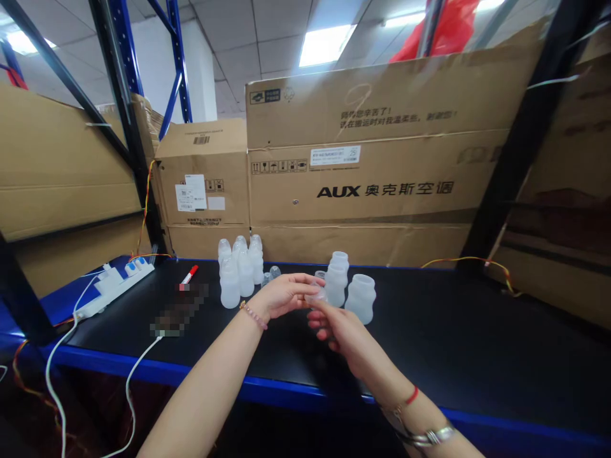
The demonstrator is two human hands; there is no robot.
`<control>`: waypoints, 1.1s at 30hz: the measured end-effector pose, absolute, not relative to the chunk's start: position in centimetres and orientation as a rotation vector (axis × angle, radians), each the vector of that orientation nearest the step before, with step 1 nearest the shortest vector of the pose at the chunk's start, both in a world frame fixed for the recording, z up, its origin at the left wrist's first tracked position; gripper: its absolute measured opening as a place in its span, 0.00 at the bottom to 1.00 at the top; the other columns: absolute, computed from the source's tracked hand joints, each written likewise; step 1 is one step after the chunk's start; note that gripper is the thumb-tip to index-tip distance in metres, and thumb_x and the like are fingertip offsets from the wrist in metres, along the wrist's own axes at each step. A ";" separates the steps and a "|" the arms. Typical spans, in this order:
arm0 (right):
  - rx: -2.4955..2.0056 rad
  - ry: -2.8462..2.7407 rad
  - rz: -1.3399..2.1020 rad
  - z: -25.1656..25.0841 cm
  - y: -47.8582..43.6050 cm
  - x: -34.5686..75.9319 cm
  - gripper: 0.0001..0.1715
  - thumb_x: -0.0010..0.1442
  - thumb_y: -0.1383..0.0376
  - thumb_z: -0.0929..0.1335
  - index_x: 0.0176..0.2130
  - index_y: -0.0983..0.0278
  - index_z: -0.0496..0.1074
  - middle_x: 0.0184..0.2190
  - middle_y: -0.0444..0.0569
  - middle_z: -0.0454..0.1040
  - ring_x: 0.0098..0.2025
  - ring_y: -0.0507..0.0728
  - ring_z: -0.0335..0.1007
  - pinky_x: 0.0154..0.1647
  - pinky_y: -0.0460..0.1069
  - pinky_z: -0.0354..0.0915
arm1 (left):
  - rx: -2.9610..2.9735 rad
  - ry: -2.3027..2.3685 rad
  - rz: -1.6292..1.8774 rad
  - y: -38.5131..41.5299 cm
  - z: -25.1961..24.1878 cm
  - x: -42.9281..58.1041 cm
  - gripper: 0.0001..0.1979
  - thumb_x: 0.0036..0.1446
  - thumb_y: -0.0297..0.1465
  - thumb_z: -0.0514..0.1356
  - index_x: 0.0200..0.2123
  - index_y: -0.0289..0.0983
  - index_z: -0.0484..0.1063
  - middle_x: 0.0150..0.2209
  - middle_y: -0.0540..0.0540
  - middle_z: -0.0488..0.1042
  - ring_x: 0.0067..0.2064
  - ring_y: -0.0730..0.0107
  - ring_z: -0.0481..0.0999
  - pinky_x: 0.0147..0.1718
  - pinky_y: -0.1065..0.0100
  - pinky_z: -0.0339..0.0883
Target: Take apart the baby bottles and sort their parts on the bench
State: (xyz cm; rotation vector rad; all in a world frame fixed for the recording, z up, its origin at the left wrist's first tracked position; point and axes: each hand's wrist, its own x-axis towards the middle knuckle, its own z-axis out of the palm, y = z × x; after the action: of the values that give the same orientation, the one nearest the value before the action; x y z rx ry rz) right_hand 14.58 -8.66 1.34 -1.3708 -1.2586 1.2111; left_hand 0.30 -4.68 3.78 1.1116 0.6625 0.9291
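Note:
Both of my hands meet in front of me over the black surface. My left hand (285, 296) has its fingers closed on a small clear plastic cap (317, 295). From the other side, my right hand (341, 326) pinches the same cap, its lower fingers loosely curled. Just beyond stand several wavy, translucent white bottles without tops, among them a front bottle (361, 300) and a taller-looking one (336, 285). Left of my hands is a cluster of similar bottles (230, 286) with clear domed tops. Loose clear caps (274, 273) lie between the groups, partly hidden by my left hand.
A black shelf surface (458, 331) with a blue front edge carries everything. Cardboard boxes (382, 210) wall off the back. At left lie a red-and-white marker (189, 277), a blurred-out device (179, 312) with a white cable, and a power strip (119, 287).

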 end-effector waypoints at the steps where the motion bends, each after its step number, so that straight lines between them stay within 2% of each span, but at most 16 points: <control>1: -1.365 -1.178 1.266 1.4 -8.4 14.2 0.22 0.55 0.50 0.70 0.26 0.66 0.75 0.27 0.52 0.76 0.20 0.48 0.62 0.17 0.44 0.50 | 1.125 0.676 0.928 -4.6 3.8 0.2 0.18 0.41 0.26 0.74 0.38 0.30 0.79 0.31 0.46 0.76 0.33 0.74 0.75 0.40 0.69 0.67; 5: -1.285 -1.080 1.297 1.2 -7.4 13.5 0.19 0.52 0.52 0.73 0.26 0.67 0.74 0.24 0.48 0.73 0.19 0.46 0.57 0.17 0.44 0.49 | 1.155 0.820 0.957 -4.2 3.7 -0.3 0.17 0.43 0.27 0.72 0.40 0.31 0.79 0.28 0.48 0.75 0.30 0.77 0.73 0.37 0.70 0.66; 9: -1.209 -1.125 1.306 0.5 -6.7 13.7 0.18 0.47 0.55 0.77 0.25 0.67 0.75 0.26 0.49 0.75 0.20 0.46 0.58 0.17 0.44 0.50 | 1.191 0.936 0.898 -4.1 4.0 -0.7 0.15 0.47 0.28 0.70 0.41 0.33 0.80 0.28 0.49 0.74 0.30 0.78 0.72 0.35 0.70 0.65; 12: -1.161 -1.060 1.442 0.2 -6.3 14.0 0.16 0.48 0.57 0.77 0.28 0.67 0.77 0.28 0.50 0.76 0.20 0.45 0.57 0.15 0.42 0.50 | 1.185 0.930 0.884 -4.4 4.5 -1.0 0.15 0.48 0.28 0.70 0.41 0.33 0.80 0.31 0.47 0.76 0.32 0.76 0.74 0.35 0.70 0.66; 17: -1.097 -1.042 1.467 0.4 -5.9 14.2 0.13 0.49 0.59 0.77 0.27 0.67 0.76 0.25 0.47 0.73 0.19 0.44 0.53 0.14 0.41 0.51 | 1.212 0.915 0.891 -4.4 4.6 -1.5 0.15 0.53 0.29 0.68 0.45 0.33 0.79 0.33 0.45 0.78 0.33 0.76 0.76 0.32 0.74 0.68; 22: -1.095 -0.944 1.613 0.7 -5.6 14.0 0.10 0.55 0.61 0.74 0.27 0.65 0.76 0.25 0.45 0.72 0.19 0.44 0.56 0.16 0.41 0.52 | 1.210 0.968 0.889 -4.1 4.4 -1.9 0.15 0.50 0.25 0.70 0.42 0.32 0.80 0.32 0.43 0.80 0.32 0.74 0.78 0.30 0.75 0.68; 26: -1.005 -0.962 1.623 0.6 -5.3 14.0 0.14 0.59 0.58 0.71 0.29 0.66 0.76 0.23 0.46 0.72 0.20 0.45 0.55 0.15 0.41 0.49 | 1.191 0.965 0.890 -4.1 4.6 -2.4 0.16 0.47 0.24 0.72 0.42 0.31 0.80 0.34 0.41 0.81 0.33 0.71 0.80 0.34 0.73 0.72; 33: -1.008 -1.062 1.542 -0.2 -4.8 14.1 0.17 0.48 0.58 0.78 0.24 0.68 0.75 0.23 0.46 0.71 0.18 0.42 0.48 0.15 0.41 0.45 | 1.199 1.031 0.929 -3.8 4.1 -2.2 0.19 0.44 0.20 0.71 0.43 0.31 0.79 0.30 0.42 0.81 0.30 0.70 0.80 0.33 0.71 0.73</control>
State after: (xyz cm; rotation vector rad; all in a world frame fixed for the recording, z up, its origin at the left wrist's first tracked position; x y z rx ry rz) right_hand 14.14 -4.85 -0.21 -1.0077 -1.0618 1.5418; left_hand -2.18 -3.84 4.07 1.1992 1.0313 0.9288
